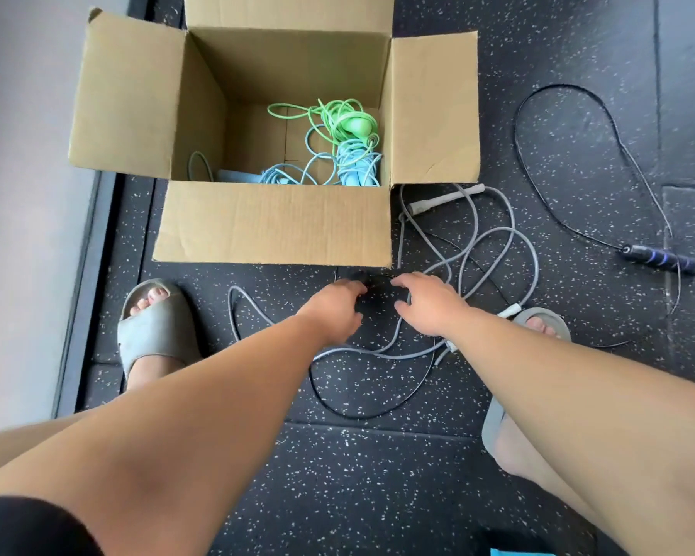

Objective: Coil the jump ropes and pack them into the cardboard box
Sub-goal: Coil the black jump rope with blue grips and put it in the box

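Note:
The open cardboard box stands on the floor ahead of me. Inside it lie a green jump rope and a light blue jump rope, loosely bundled. Just in front of the box, my left hand and my right hand are close together, fingers curled round a small coil of thin black cord. A loop of the same cord trails on the floor below my hands. A grey jump rope sprawls tangled under and to the right of my hands.
A black jump rope handle with blue rings lies at the far right, its cord looping away over the speckled rubber floor. My feet in grey slides stand on either side of my hands. A wall runs along the left.

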